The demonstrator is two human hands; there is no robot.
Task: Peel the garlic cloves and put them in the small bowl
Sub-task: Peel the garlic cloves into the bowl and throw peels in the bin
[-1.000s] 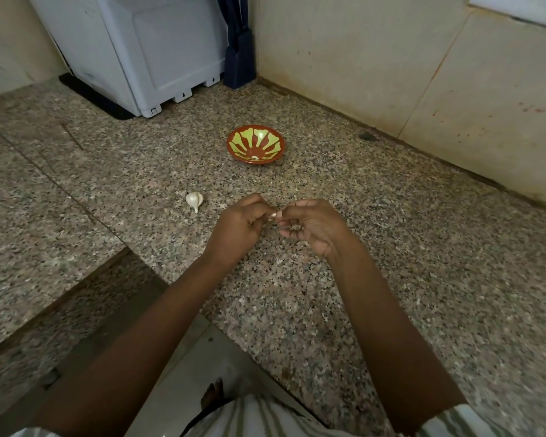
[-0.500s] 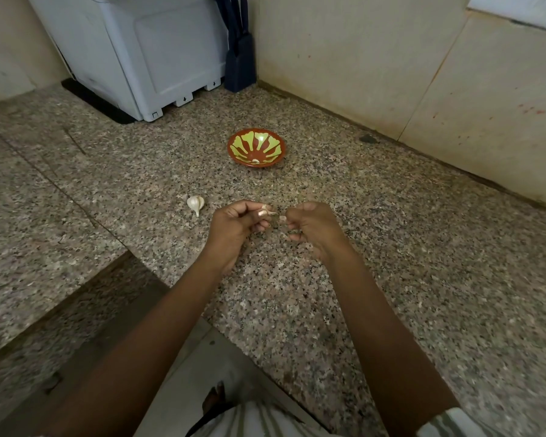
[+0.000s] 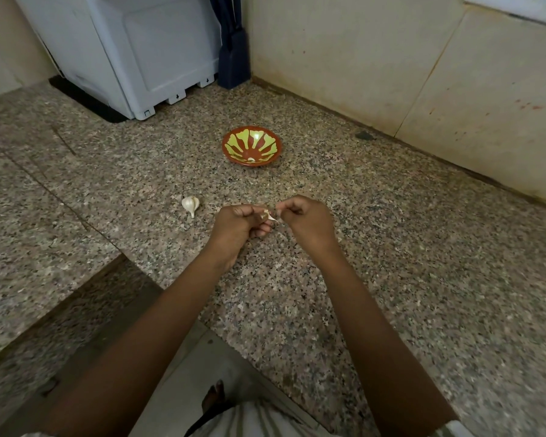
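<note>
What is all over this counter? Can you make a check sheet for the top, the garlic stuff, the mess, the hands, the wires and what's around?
Surface: speckled granite counter.
Job's things: small red-brown bowl with yellow-green pattern, with a pale bit inside; white garlic bulb lying on the counter; pale garlic clove between the hands.
Clutter: dark spot near the wall.
Grippers: left hand holds the clove; right hand pinches its tip.
Cables: nothing seen.
Surroundings: pale grey plastic box, dark blue stand in the corner, beige tiled wall.
</note>
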